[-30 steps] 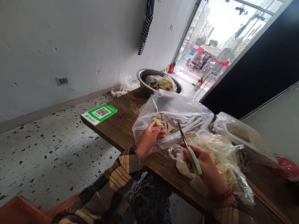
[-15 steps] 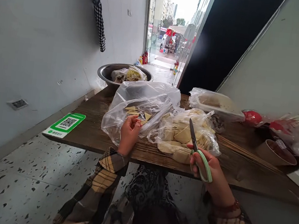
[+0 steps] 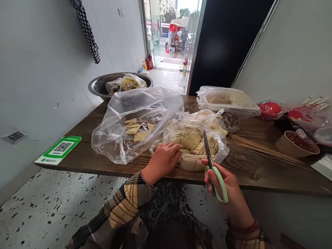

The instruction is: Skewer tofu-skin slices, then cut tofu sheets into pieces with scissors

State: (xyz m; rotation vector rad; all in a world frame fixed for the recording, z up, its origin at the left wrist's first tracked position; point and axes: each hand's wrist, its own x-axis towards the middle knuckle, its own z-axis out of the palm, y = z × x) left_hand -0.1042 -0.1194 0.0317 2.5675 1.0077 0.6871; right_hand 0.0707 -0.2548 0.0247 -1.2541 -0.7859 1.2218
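My right hand point(image 3: 221, 182) grips scissors point(image 3: 219, 177) with pale green handles, dark blades together and pointing up. Behind the blades sits a clear plastic bag point(image 3: 212, 124) of folded, pale yellow sheets point(image 3: 191, 140) that look like tofu skin. At the left edge of these sheets is my left hand point(image 3: 163, 160), its fingers loosely bent and apart from the thumb, with nothing visible in them. Farther left, an open clear bag point(image 3: 109, 134) contains several small cut pieces point(image 3: 142, 136) of the same pale material.
Thin wooden skewers point(image 3: 259, 148) lie right of the sheets, near a paper bowl point(image 3: 297, 147) of reddish contents. A wrapped tray point(image 3: 228, 101) and a metal basin point(image 3: 98, 87) stand behind. A green QR-code card point(image 3: 59, 150) marks the table's left end.
My left hand has moved right, from over the bag of cut pieces to the edge of the folded sheets. My right hand still holds the scissors. The camera view has turned slightly right.
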